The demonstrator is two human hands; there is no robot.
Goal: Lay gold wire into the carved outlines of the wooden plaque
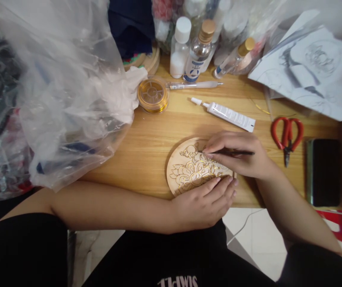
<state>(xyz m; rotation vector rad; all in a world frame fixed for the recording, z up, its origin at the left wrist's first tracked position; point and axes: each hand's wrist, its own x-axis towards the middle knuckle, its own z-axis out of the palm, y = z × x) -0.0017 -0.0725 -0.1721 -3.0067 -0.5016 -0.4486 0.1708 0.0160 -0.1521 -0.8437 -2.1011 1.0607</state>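
A round wooden board lies near the table's front edge, bearing a flower-like pattern outlined in gold wire. My left hand rests flat over the board's lower edge, fingers stretched out and covering part of the pattern. Above it, my right hand is closed in a pinch around a slim, dark pair of tweezers. Their tip touches or hovers just over the upper part of the design, beside a small rounded outline; which of the two I cannot tell. The board's right side is partly hidden by both hands.
Behind the board are a white glue tube, a spool of gold wire, a pen and several bottles. Red-handled pliers and a phone lie right. Plastic bags crowd the left; paper drawings sit back right.
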